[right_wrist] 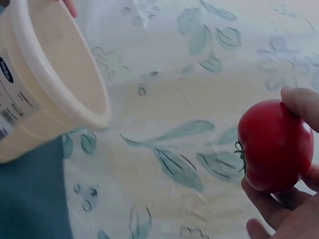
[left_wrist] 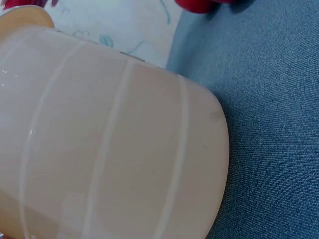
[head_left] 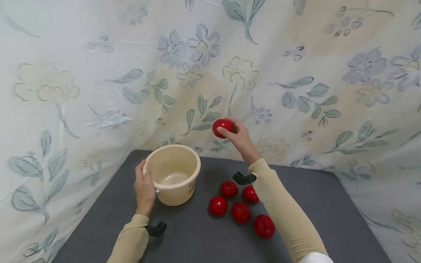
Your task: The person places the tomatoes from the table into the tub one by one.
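My right hand (head_left: 235, 134) holds a red tomato (head_left: 222, 127) in the air, behind and to the right of a cream plastic bucket (head_left: 173, 174). In the right wrist view the tomato (right_wrist: 273, 146) sits between my curled fingers (right_wrist: 300, 102), with the bucket (right_wrist: 47, 84) at the left. My left hand (head_left: 144, 185) grips the bucket's left rim. The bucket's wall (left_wrist: 107, 149) fills the left wrist view; the hand itself is not seen there. The bucket looks empty inside.
Several more red tomatoes (head_left: 241, 212) lie on the grey mat (head_left: 329, 212) right of the bucket, under my right forearm. A floral cloth (head_left: 296, 84) hangs behind and on both sides. Bare mat lies at the right and front.
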